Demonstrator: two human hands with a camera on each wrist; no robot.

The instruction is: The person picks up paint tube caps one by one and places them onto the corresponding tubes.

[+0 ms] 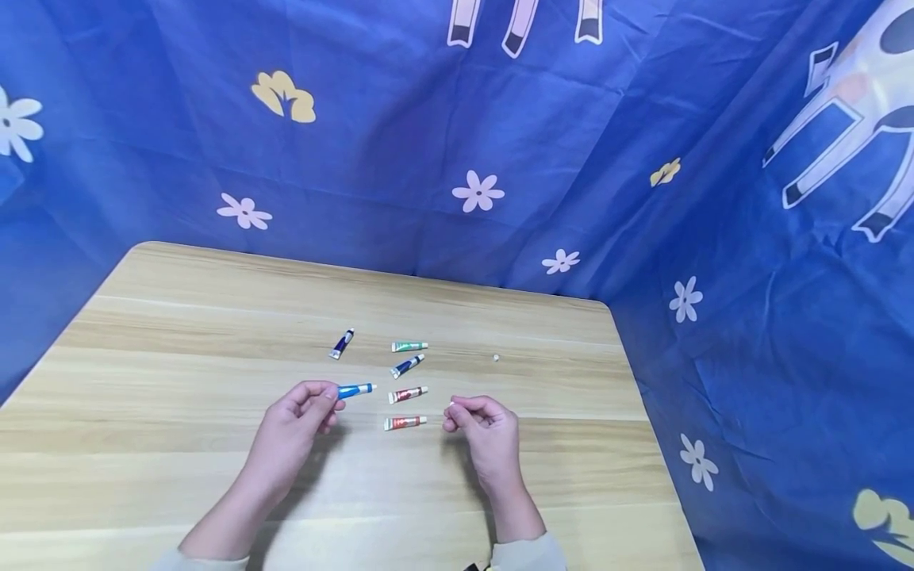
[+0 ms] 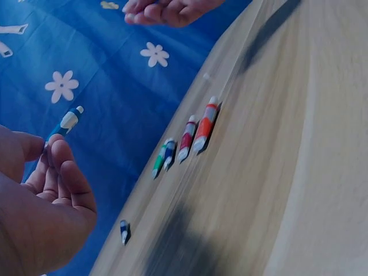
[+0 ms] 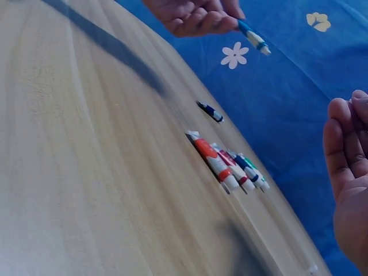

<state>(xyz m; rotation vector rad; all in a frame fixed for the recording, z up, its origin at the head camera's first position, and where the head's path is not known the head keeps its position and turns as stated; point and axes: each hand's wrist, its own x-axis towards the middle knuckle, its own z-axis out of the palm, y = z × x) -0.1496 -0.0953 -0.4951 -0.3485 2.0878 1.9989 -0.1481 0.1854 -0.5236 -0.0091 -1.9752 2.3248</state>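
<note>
My left hand [image 1: 296, 416] pinches the tail end of a light blue paint tube [image 1: 355, 390] between thumb and fingers. The tube is held above the table, its narrow white nozzle pointing right. My right hand [image 1: 489, 436] has thumb and forefinger pinched together on a tiny white piece [image 1: 451, 405] that looks like a tube cap, mostly hidden by the fingertips. Between the hands lie a green tube [image 1: 409, 346], a dark blue tube [image 1: 408, 365], a dark red tube [image 1: 408, 394] and an orange-red tube [image 1: 405, 423]. Another dark blue tube [image 1: 342, 344] lies farther left.
A small white cap [image 1: 496, 358] lies on the wooden table [image 1: 571, 460], right of the tubes. Behind the table and along its right side hangs a blue cloth [image 1: 385, 159] printed with flowers and animal legs.
</note>
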